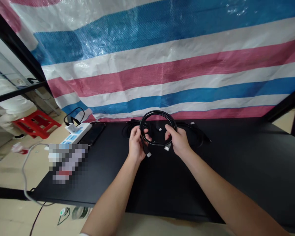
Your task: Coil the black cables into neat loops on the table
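Left hand (137, 143) and right hand (175, 140) hold one black cable coil (157, 113).

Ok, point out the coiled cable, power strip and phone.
Coiled cable (157, 112): head view, top of the loop.
Power strip (78, 132): head view, white casing.
Phone (93, 133): head view, dark front face.
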